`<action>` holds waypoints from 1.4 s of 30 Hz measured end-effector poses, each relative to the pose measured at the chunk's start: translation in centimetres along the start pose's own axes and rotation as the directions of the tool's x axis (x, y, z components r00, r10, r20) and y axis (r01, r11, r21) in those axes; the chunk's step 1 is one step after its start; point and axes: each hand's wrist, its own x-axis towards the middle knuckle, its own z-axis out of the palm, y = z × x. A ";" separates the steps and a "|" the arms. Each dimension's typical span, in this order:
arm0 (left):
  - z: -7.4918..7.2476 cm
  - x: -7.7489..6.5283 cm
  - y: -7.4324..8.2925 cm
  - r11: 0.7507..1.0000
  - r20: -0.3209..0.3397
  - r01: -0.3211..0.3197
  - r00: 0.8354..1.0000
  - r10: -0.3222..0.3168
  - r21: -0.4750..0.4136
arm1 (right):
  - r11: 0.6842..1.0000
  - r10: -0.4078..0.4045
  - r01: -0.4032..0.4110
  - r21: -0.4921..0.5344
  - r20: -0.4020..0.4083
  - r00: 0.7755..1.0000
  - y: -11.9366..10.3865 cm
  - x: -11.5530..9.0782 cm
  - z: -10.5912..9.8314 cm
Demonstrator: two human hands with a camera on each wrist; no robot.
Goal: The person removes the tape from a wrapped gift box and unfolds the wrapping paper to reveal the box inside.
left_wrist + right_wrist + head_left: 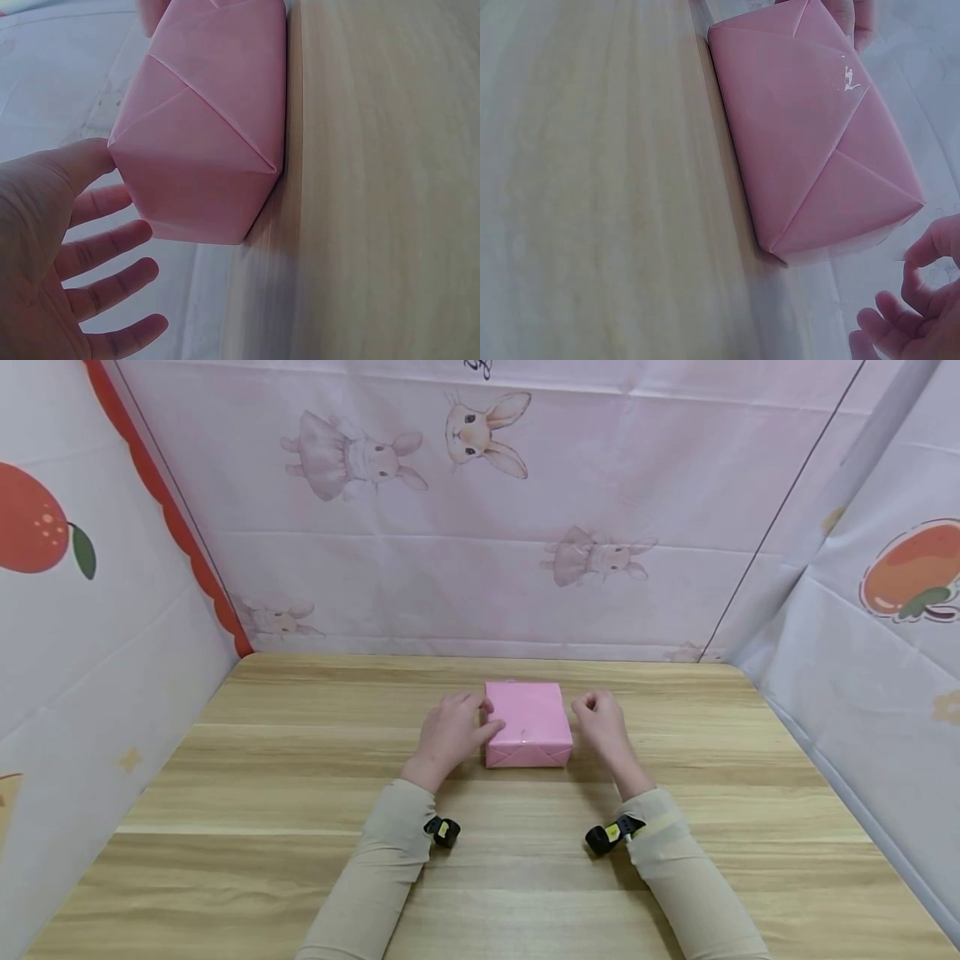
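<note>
A pink paper-wrapped box (528,713) sits on the wooden table, with folded flaps on its front face. Shiny clear tape (849,78) shows on the wrapping. My left hand (450,732) is at the box's left side, its thumb touching the near top corner and its other fingers loosely spread. Just off the right side is my right hand (602,724), its fingers curled in and the tips of thumb and index finger meeting. A faint pale sliver shows at those tips in the right wrist view; I cannot tell whether they pinch something.
The wooden table (247,827) reaches back to a pink rabbit-print curtain (465,593). White fabric walls with fruit prints stand at left and right. Each sleeve carries a small black wrist camera (446,832) near the cuff.
</note>
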 end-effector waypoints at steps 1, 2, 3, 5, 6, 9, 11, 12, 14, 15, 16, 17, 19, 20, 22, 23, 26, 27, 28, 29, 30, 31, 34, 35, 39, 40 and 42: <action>0.0 0.0 0.0 1.000 0.002 0.000 1.000 0.000 -0.002 | 1.000 0.003 -0.003 -0.003 0.002 1.000 0.0 0.0 0.0; 0.0 0.0 0.0 1.000 0.004 0.001 1.000 -0.001 -0.004 | 1.000 0.006 -0.006 -0.006 0.006 1.000 0.0 0.0 -0.1; 0.0 0.0 0.0 1.000 0.005 0.001 1.000 -0.001 -0.007 | 1.000 0.010 -0.010 -0.009 0.009 1.000 0.0 0.0 -0.1; 0.0 -0.1 0.1 1.000 0.008 0.003 1.000 -0.003 -0.011 | 1.000 0.020 -0.020 -0.013 0.018 1.000 0.0 0.0 -0.2; 0.0 -0.1 0.1 1.000 0.008 0.003 1.000 -0.003 -0.011 | 1.000 0.026 -0.026 -0.013 0.023 0.999 0.0 0.0 -0.2; 0.1 -0.1 0.0 1.000 0.008 0.004 1.000 -0.004 -0.012 | 0.999 0.034 -0.034 -0.018 0.030 0.999 0.1 0.0 -0.3; 0.1 0.0 0.0 1.000 0.007 0.002 1.000 -0.002 -0.011 | 0.999 0.039 -0.038 -0.021 0.033 0.999 0.1 -0.1 -0.3; 0.2 0.0 0.0 1.000 0.007 0.002 1.000 -0.002 -0.011 | 0.999 0.042 -0.041 -0.023 0.034 0.999 0.1 -0.1 -0.3; 0.2 0.0 0.0 1.000 0.008 0.002 1.000 -0.001 -0.013 | 0.999 0.048 -0.047 -0.028 0.038 0.998 0.1 -0.1 -0.3; 0.2 0.0 0.0 1.000 0.009 0.002 1.000 -0.002 -0.013 | 0.998 0.055 -0.054 -0.028 0.042 0.998 0.1 -0.1 -0.3; 0.2 0.0 0.0 1.000 0.012 0.003 1.000 -0.002 -0.013 | 0.998 0.063 -0.062 -0.027 0.046 0.997 0.1 -0.1 -0.3; 0.2 0.0 0.0 1.000 0.014 0.003 1.000 -0.003 -0.013 | 0.997 0.069 -0.067 -0.028 0.049 0.996 0.1 0.0 -0.3; 0.1 -0.1 0.0 1.000 0.021 0.004 1.000 -0.004 -0.013 | 0.997 0.074 -0.073 -0.026 0.055 0.996 0.1 0.0 -0.4; 0.1 -0.1 0.0 1.000 0.025 0.004 1.000 -0.004 -0.012 | 0.997 0.075 -0.073 -0.026 0.056 0.996 0.1 0.0 -0.4; 0.0 -0.2 0.1 1.000 0.031 0.005 0.999 -0.005 -0.011 | 0.997 0.071 -0.070 -0.024 0.053 0.996 0.1 0.1 -0.4; 0.0 -0.2 0.1 1.000 0.034 0.006 0.999 -0.006 -0.011 | 0.998 0.066 -0.065 -0.024 0.049 0.997 0.1 0.1 -0.4; 0.0 -0.2 0.2 1.000 0.042 0.011 0.999 -0.011 -0.010 | 0.998 0.056 -0.055 -0.026 0.032 0.998 0.2 0.1 -0.4; 0.0 -0.2 0.2 1.000 0.044 0.012 0.999 -0.012 -0.009 | 0.998 0.052 -0.052 -0.022 0.029 0.998 0.2 0.1 -0.4; 0.0 -0.2 0.2 1.000 0.045 0.015 0.999 -0.014 -0.007 | 0.999 0.049 -0.049 -0.019 0.026 0.998 0.2 0.1 -0.4; 0.0 -0.2 0.2 1.000 0.046 0.016 0.999 -0.016 -0.003 | 0.999 0.049 -0.049 -0.016 0.023 0.999 0.2 0.1 -0.4; 0.0 -0.1 0.1 1.000 0.046 0.016 0.999 -0.016 0.001 | 0.999 0.050 -0.050 -0.011 0.023 0.998 0.2 0.1 -0.4; 0.0 -0.1 0.1 1.000 0.046 0.017 0.999 -0.017 0.006 | 0.999 0.049 -0.049 -0.005 0.024 0.998 0.2 0.1 -0.4; 0.1 -0.1 0.1 1.000 0.043 0.018 0.999 -0.018 0.017 | 0.999 0.051 -0.051 0.006 0.027 0.998 0.2 0.1 -0.4; 0.1 0.0 0.1 1.000 0.041 0.016 0.999 -0.017 0.021 | 0.999 0.052 -0.052 0.009 0.028 0.998 0.2 0.1 -0.4; 0.2 -0.1 0.1 0.999 0.031 0.009 0.999 -0.011 0.033 | 0.999 0.050 -0.050 0.012 0.027 0.998 0.2 0.1 -0.4; 0.2 -0.1 0.2 0.999 0.025 0.005 1.000 -0.006 0.037 | 0.999 0.048 -0.049 0.011 0.026 0.999 0.2 0.1 -0.4; 0.1 -0.1 0.2 0.999 0.013 0.002 1.000 -0.002 0.037 | 0.999 0.047 -0.048 0.011 0.023 0.999 0.1 0.1 -0.4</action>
